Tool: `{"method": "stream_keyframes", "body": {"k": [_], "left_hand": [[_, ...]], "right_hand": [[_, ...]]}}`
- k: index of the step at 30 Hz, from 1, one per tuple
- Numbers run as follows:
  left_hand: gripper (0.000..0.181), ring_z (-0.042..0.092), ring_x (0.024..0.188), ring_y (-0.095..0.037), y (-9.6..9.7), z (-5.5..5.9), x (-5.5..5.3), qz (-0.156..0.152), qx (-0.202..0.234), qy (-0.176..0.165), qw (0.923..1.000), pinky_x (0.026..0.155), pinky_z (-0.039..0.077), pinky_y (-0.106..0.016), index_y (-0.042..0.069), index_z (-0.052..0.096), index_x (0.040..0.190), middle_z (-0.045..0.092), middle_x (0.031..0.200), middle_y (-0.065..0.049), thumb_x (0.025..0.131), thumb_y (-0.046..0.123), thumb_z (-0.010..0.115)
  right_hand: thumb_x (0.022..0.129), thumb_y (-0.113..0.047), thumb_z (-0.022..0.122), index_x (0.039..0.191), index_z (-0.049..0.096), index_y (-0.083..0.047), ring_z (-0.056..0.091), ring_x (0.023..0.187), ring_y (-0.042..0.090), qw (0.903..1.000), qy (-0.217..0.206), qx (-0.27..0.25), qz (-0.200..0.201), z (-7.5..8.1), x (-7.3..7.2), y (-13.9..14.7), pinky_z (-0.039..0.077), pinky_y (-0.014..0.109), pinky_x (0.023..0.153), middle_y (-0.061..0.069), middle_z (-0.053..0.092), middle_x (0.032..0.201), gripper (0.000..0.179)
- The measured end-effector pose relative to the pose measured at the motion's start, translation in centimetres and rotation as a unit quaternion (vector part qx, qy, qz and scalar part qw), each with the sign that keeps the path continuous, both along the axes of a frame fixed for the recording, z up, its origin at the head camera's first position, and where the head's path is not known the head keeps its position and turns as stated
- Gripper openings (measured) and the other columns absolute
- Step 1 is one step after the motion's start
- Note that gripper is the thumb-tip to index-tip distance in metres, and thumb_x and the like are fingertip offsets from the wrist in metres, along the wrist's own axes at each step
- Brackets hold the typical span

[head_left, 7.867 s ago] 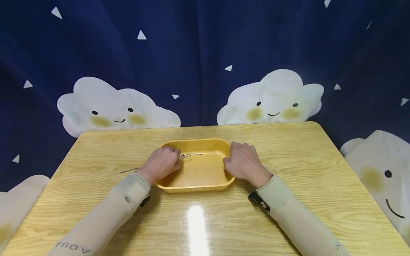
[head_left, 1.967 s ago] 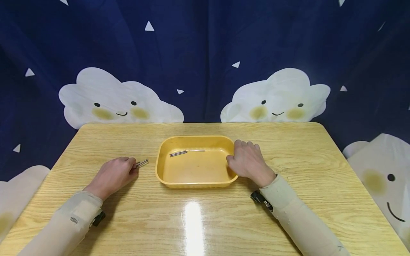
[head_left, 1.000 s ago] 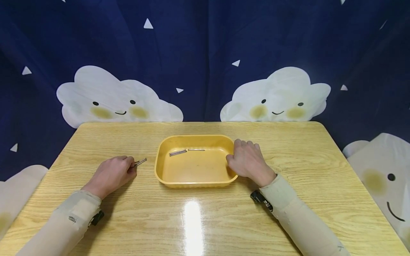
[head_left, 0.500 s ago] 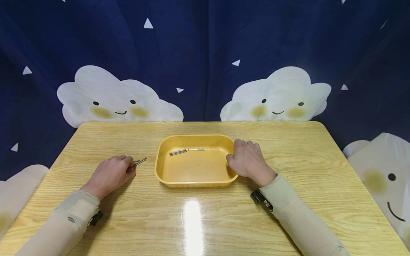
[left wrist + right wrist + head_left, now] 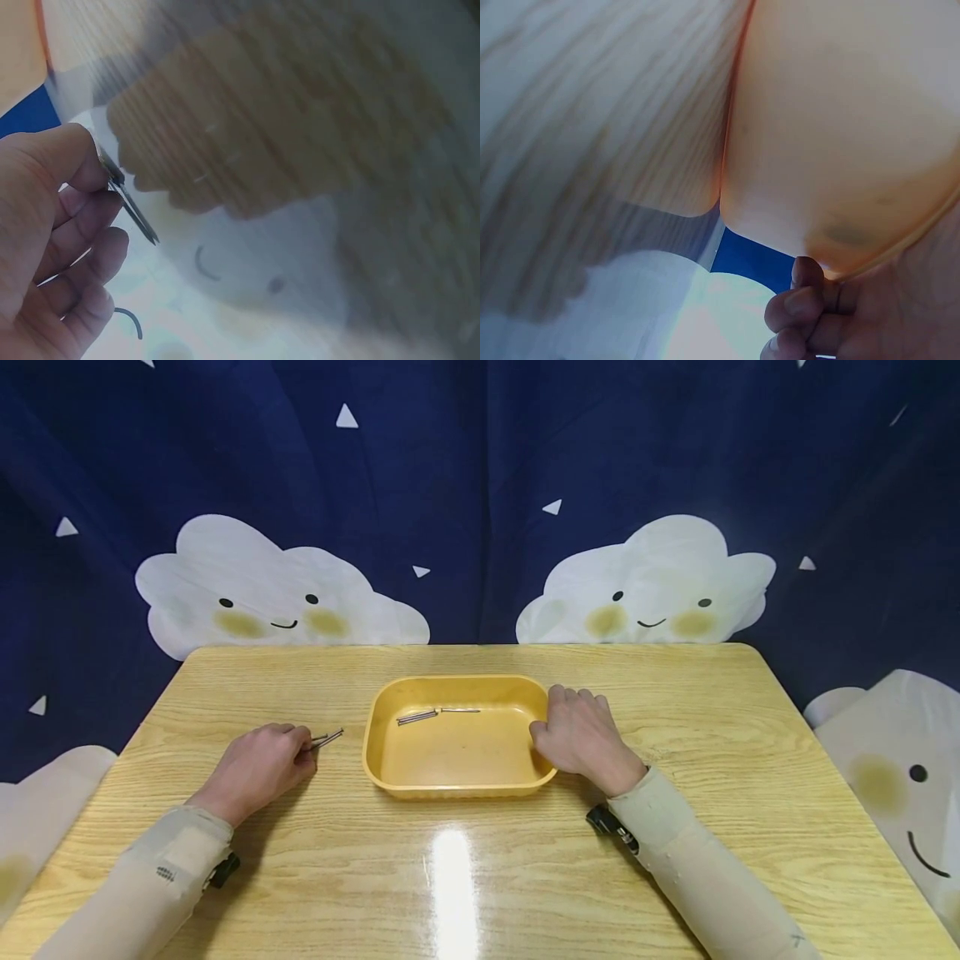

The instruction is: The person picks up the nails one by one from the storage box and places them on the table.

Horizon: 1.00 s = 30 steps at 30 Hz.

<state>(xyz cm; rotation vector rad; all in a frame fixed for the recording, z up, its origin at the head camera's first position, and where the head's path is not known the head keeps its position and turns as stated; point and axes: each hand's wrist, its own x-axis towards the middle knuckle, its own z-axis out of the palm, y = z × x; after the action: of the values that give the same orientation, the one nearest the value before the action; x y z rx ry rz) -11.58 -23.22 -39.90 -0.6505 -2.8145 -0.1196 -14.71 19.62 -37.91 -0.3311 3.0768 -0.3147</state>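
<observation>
In the head view, my left hand [image 5: 258,768] is left of the yellow plastic tray [image 5: 461,792], low over the table. Its thumb and forefinger pinch a few nails [image 5: 327,740], whose ends stick out toward the tray. The left wrist view shows those nails [image 5: 137,214] slanting down from the fingertips, with the other fingers loosely bent. My right hand [image 5: 581,735] grips the right wall of the tray, thumb on the inner side and fingers outside. Several more nails [image 5: 417,718] lie inside the tray near its back left, one of them [image 5: 460,710] apart along the back.
The wood-grain table [image 5: 675,710] carries the tray near its middle, with a bright glare streak in front. A dark blue curtain [image 5: 480,485] with printed clouds hangs just behind the far edge. Black wrist cameras [image 5: 612,829] sit under both sleeves.
Since the earliest frame, my left hand has come out of the tray to the left; the nail lying there no longer shows on the table. Over the last second it barely moves; my right hand stays put.
</observation>
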Motion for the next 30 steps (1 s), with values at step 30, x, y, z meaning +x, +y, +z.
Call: {"method": "stream_keyframes", "body": {"k": [30], "left_hand": [[0.020, 0.055, 0.060, -0.013, 1.2, 3.1, 0.1, -0.014, -0.019, 0.019, 0.9995, 0.052, 0.049, -0.035, 0.013, 0.062, 0.073, 0.061, 0.068, 0.001, 0.078, 0.006, 0.081]], "right_hand": [[0.093, -0.031, 0.048, 0.088, 0.049, -0.007, 0.047, 0.071, 0.029, 1.0000, -0.004, -0.002, 0.000, 0.0, 0.0, 0.1, 0.033, 0.036, 0.066, 0.010, 0.051, 0.079, 0.025]]}}
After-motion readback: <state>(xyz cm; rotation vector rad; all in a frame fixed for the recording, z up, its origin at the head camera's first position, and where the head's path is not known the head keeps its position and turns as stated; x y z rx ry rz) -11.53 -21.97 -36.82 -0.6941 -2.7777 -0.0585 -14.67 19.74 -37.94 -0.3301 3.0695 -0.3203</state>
